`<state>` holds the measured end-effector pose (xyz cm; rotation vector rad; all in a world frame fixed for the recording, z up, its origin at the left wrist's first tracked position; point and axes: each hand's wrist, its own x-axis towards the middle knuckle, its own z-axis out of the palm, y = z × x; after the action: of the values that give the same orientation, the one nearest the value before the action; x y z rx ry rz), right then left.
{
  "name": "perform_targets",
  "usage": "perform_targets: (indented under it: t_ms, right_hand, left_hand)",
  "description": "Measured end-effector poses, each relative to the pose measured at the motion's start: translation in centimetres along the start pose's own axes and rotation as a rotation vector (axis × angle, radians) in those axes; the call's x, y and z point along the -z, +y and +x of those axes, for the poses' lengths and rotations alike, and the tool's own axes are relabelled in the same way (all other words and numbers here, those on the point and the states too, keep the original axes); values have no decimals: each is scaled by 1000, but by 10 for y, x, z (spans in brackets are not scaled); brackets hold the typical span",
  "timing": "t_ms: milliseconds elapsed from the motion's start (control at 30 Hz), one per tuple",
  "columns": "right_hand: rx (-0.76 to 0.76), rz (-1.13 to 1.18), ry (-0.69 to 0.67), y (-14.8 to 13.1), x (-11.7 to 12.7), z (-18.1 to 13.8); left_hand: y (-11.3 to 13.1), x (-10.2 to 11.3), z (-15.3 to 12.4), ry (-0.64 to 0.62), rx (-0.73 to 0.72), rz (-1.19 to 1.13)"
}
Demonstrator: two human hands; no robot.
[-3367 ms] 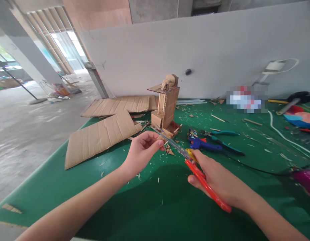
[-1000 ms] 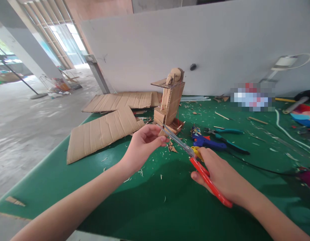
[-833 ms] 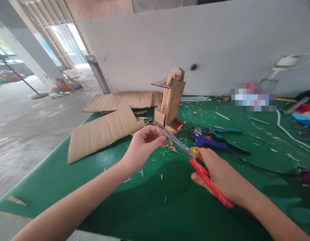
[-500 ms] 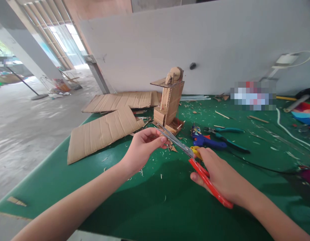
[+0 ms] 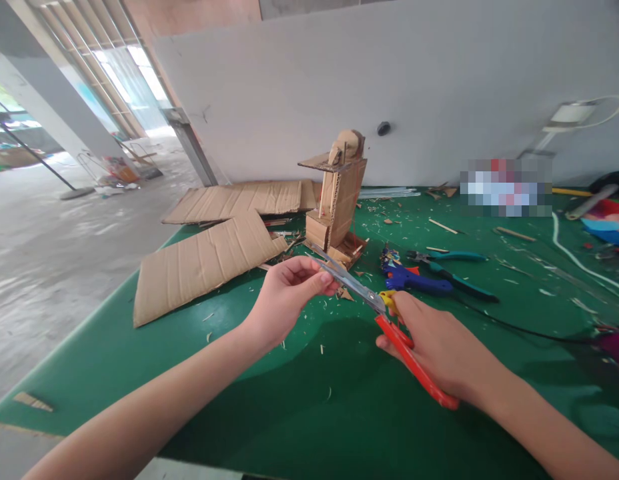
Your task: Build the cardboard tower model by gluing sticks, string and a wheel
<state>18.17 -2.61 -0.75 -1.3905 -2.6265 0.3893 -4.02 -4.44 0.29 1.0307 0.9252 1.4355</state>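
My right hand (image 5: pixel 434 340) grips a pair of scissors (image 5: pixel 357 287) with red and yellow handles, the blades pointing up and to the left. Close to the blade tips, my left hand (image 5: pixel 292 293) is pinched shut; whatever is between its fingertips is too small and hidden to make out. The blades pass right by those fingertips, slightly apart. Just beyond them stands an upright cardboard model (image 5: pixel 339 200) with a flat ledge and a rounded piece on top.
Cardboard sheets (image 5: pixel 204 267) lie on the green tabletop (image 5: pixel 269 420) at left. To the right are a blue glue gun (image 5: pixel 419 281), teal-handled pliers (image 5: pixel 459 257), a white cable (image 5: pixel 557 240) and scattered scraps. A grey wall (image 5: pixel 289 87) rises behind.
The scissors' handles have closed a little in my right hand, and the blades sit slightly nearer together. My left hand stays almost in place.
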Motion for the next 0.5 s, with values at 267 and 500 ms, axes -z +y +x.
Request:
perform_targets:
  t_ms: [267, 500]
  right_hand:
    - [112, -108, 141, 4, -10, -4]
    - [35, 3, 150, 5, -15, 2]
  left_hand:
    - [2, -3, -3, -12, 1, -16]
    - [7, -3, -3, 6, -17, -19]
